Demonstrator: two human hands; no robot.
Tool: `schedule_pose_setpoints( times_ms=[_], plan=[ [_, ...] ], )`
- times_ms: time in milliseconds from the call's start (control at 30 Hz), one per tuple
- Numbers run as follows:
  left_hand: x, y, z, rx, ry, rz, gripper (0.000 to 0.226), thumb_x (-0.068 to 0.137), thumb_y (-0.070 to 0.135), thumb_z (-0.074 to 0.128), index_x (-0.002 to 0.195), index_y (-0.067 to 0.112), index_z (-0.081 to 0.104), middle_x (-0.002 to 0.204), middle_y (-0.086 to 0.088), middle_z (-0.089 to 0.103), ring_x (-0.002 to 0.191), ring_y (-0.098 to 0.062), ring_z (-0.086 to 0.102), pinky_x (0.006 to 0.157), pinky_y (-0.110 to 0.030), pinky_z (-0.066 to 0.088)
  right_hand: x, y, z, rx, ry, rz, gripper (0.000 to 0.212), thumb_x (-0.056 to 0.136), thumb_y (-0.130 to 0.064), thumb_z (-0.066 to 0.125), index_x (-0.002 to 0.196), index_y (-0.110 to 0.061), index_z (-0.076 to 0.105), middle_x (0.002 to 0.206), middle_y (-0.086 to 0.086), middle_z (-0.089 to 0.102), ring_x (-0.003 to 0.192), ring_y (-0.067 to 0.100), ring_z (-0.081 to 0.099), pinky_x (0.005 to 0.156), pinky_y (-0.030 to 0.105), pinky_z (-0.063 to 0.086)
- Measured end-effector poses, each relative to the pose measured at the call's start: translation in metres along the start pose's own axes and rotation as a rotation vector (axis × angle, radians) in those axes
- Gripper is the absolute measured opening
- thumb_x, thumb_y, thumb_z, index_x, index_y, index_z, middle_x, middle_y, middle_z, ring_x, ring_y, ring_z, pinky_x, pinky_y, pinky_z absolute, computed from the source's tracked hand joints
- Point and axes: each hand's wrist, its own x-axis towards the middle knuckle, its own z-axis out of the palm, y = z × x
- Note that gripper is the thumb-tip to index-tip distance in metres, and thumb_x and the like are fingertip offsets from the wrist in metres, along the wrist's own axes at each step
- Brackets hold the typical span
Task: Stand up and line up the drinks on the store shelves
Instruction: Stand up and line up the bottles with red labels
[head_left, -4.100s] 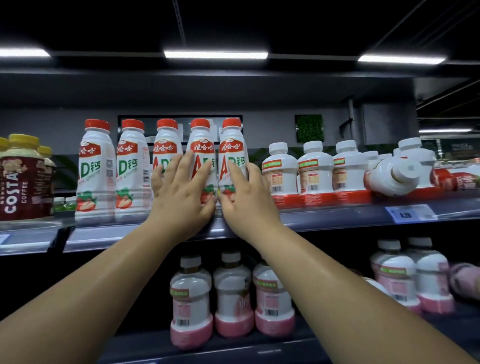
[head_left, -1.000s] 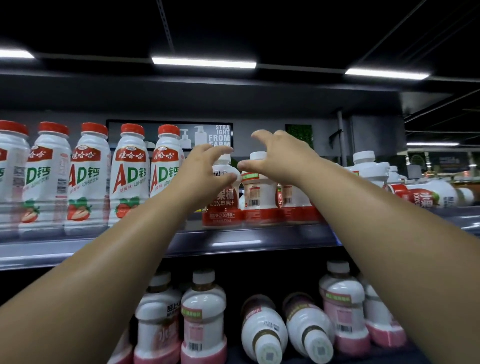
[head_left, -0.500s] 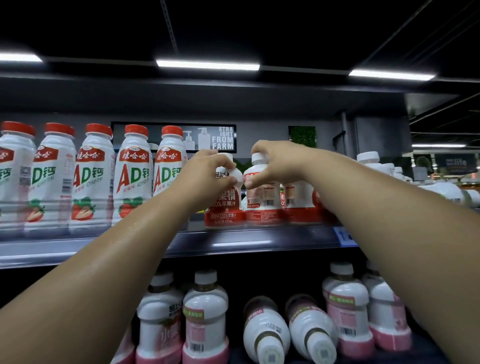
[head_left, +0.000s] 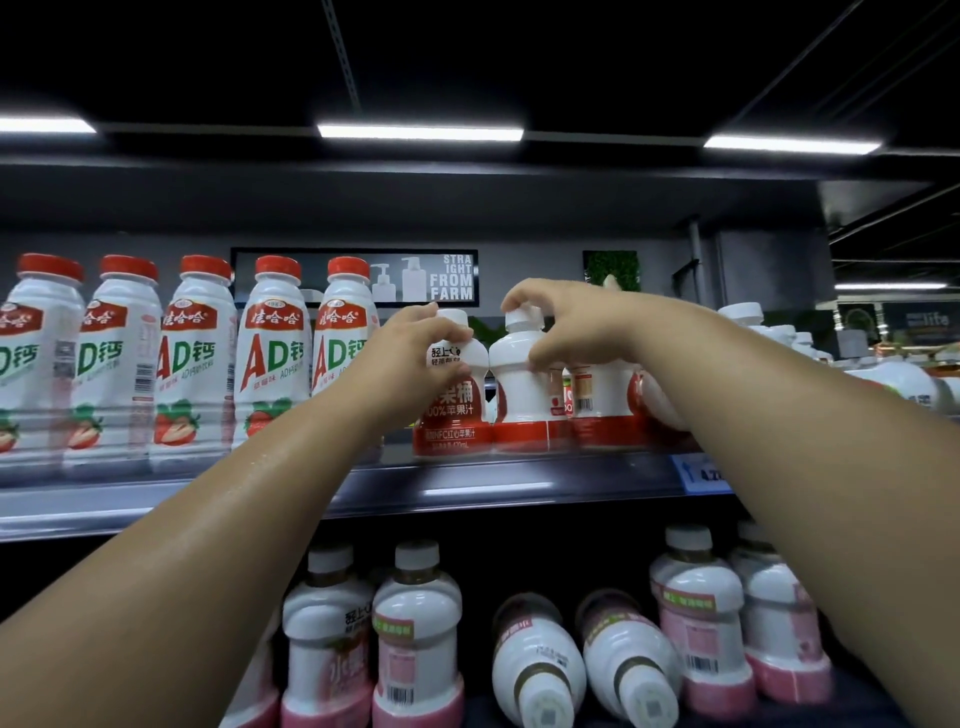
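Head view: my left hand (head_left: 415, 358) wraps the shoulder of the first red-banded juice bottle (head_left: 457, 415). My right hand (head_left: 566, 322) pinches the cap and shoulder of its neighbour (head_left: 519, 384). Both bottles stand touching, near the upper shelf (head_left: 467, 488) lip. Gripped this high, a sideways tug could tip either one into the row behind my right forearm, or off the edge. Below, two white bottles (head_left: 540, 665) lie flat, not yet stood up.

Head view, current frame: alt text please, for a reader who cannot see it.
A person's left hand grips one white, red-based juice bottle and the right hand grips its neighbour, both upright on the upper shelf. Red-capped bottles stand in a row to their left; lower down, two white bottles lie on their sides.
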Motion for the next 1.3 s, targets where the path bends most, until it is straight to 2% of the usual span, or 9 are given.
schedule_pose_setpoints(
  times_ms=[100, 267, 433, 567, 633, 700, 800, 1133, 1300],
  plan=[
    [-0.001, -0.001, -0.002, 0.008, -0.017, 0.006, 0.042, 0.090, 0.033, 0.068, 0.131, 0.034, 0.058, 0.155, 0.004, 0.033, 0.141, -0.020, 0.032, 0.109, -0.035, 0.033, 0.001, -0.004, 0.008, -0.199, 0.109, 0.019, 0.076, 0.071, -0.075, 0.068, 0.134, -0.039, 0.047, 0.124, -0.004, 0.055, 0.124, 0.025, 0.049, 0.111, 0.050, 0.023],
    [0.001, 0.001, -0.002, 0.019, -0.011, -0.007, 0.040, 0.091, 0.031, 0.067, 0.130, 0.034, 0.058, 0.155, 0.004, 0.034, 0.139, -0.021, 0.035, 0.107, -0.035, 0.036, -0.003, 0.005, 0.002, 0.057, 0.024, 0.000, 0.051, 0.079, -0.037, 0.072, 0.125, -0.038, 0.050, 0.116, -0.007, 0.060, 0.102, 0.016, 0.056, 0.111, 0.049, 0.031],
    [0.004, 0.000, -0.001, 0.044, -0.010, 0.008, 0.038, 0.090, 0.031, 0.068, 0.128, 0.032, 0.059, 0.151, 0.003, 0.037, 0.136, -0.021, 0.038, 0.102, -0.033, 0.039, 0.002, -0.005, 0.014, -0.234, 0.067, 0.040, 0.089, 0.067, -0.084, 0.063, 0.144, -0.047, 0.035, 0.139, 0.000, 0.047, 0.124, 0.031, 0.043, 0.110, 0.048, 0.026],
    [0.006, 0.000, -0.002, 0.052, -0.020, 0.008, 0.036, 0.090, 0.029, 0.068, 0.125, 0.031, 0.060, 0.147, 0.003, 0.040, 0.130, -0.021, 0.043, 0.097, -0.032, 0.043, 0.003, -0.004, 0.010, -0.024, 0.016, -0.001, 0.057, 0.081, -0.039, 0.072, 0.129, -0.037, 0.042, 0.107, -0.009, 0.060, 0.105, 0.021, 0.053, 0.119, 0.053, 0.016],
    [0.007, 0.001, -0.002, 0.059, -0.026, 0.014, 0.035, 0.090, 0.029, 0.069, 0.124, 0.031, 0.060, 0.145, 0.003, 0.041, 0.127, -0.020, 0.044, 0.095, -0.032, 0.045, 0.004, -0.002, 0.009, -0.039, 0.034, -0.012, 0.058, 0.080, -0.046, 0.073, 0.128, -0.038, 0.043, 0.112, -0.009, 0.059, 0.119, 0.023, 0.053, 0.121, 0.058, 0.001],
    [0.008, 0.004, -0.003, 0.065, -0.033, 0.022, 0.034, 0.091, 0.029, 0.068, 0.123, 0.030, 0.060, 0.144, 0.003, 0.042, 0.124, -0.020, 0.046, 0.090, -0.030, 0.045, 0.005, -0.005, 0.012, -0.115, 0.072, -0.020, 0.070, 0.075, -0.063, 0.074, 0.133, -0.038, 0.043, 0.131, -0.002, 0.056, 0.127, 0.024, 0.047, 0.120, 0.053, 0.012],
    [0.008, 0.006, -0.006, 0.086, -0.051, 0.036, 0.030, 0.092, 0.027, 0.067, 0.120, 0.030, 0.060, 0.141, 0.002, 0.042, 0.121, -0.021, 0.047, 0.086, -0.028, 0.046, 0.004, -0.007, 0.013, -0.102, 0.098, -0.051, 0.074, 0.074, -0.060, 0.078, 0.134, -0.033, 0.045, 0.128, -0.001, 0.054, 0.112, 0.024, 0.051, 0.090, 0.036, 0.041],
    [0.005, 0.009, -0.013, 0.170, -0.052, 0.027, 0.030, 0.090, 0.026, 0.068, 0.119, 0.030, 0.061, 0.140, 0.001, 0.044, 0.123, -0.022, 0.046, 0.086, -0.027, 0.041, 0.007, -0.001, 0.007, 0.088, 0.022, -0.096, 0.063, 0.078, -0.036, 0.084, 0.126, -0.033, 0.044, 0.114, -0.003, 0.059, 0.087, 0.012, 0.060, 0.064, 0.029, 0.047],
    [0.004, 0.030, -0.009, 0.227, 0.057, 0.082, 0.042, 0.087, 0.036, 0.071, 0.127, 0.032, 0.057, 0.147, 0.001, 0.039, 0.132, -0.022, 0.041, 0.102, -0.036, 0.039, -0.010, 0.008, -0.015, -0.032, -0.024, -0.070, 0.097, 0.072, -0.046, 0.086, 0.150, -0.036, 0.028, 0.151, 0.001, 0.046, 0.129, 0.025, 0.051, 0.102, 0.043, 0.045]
  ],
)
